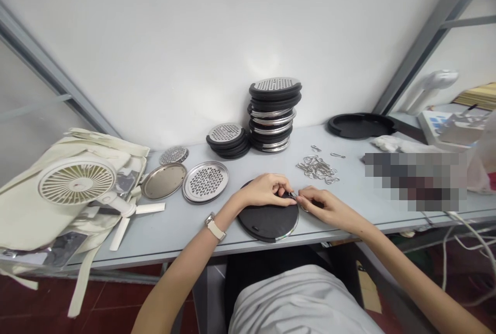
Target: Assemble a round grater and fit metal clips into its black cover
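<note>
Left grip (263, 191) pinches a black disc (267, 222); right grip (321, 207) pinches a metal clip (293, 195).

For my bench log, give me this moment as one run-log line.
left hand: holds black round disc | right hand: pinches metal clip at disc rim | nearby: pile of metal clips

"Where are the hands?"

"Together, the left hand (265, 191) and right hand (323, 207) almost touching, fingers pinched."

"And the arms?"

"Both forearms (186, 267) (411, 272) angle inward, wrists slightly bent."
</note>
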